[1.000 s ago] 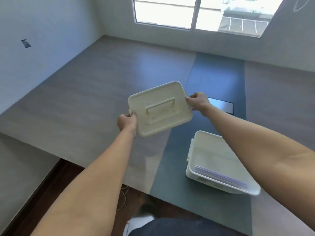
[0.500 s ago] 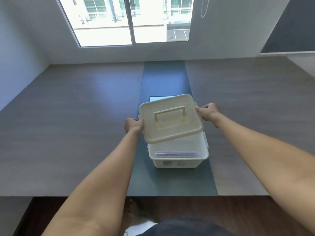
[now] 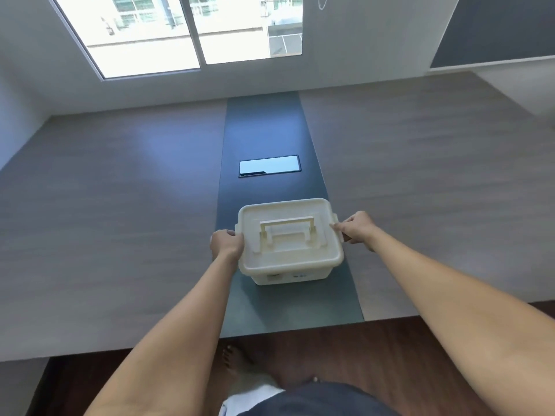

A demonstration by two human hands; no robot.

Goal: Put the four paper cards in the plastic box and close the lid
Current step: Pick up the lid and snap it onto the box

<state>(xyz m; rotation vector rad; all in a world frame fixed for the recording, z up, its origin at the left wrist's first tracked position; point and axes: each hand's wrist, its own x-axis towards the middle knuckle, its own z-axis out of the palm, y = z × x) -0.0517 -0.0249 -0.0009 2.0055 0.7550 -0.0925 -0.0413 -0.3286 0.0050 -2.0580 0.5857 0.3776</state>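
Note:
The cream plastic box (image 3: 288,277) stands on the dark strip of the table. Its lid (image 3: 288,253), with a flat carry handle (image 3: 286,228) on top, now lies on the box and covers the opening. My left hand (image 3: 225,244) grips the lid's left edge at the side latch. My right hand (image 3: 356,226) grips the right edge at the other latch. The paper cards are hidden under the lid.
A dark phone (image 3: 269,165) lies flat on the dark strip (image 3: 264,130) just beyond the box. Grey wooden table surface (image 3: 120,205) spreads to both sides. The table's near edge (image 3: 270,334) runs close in front of the box; my bare foot (image 3: 232,360) shows below it.
The lid, held tilted in the air above the box, has come down onto the box. The cards seen inside the box are now covered. Both hands stayed on the lid's ends.

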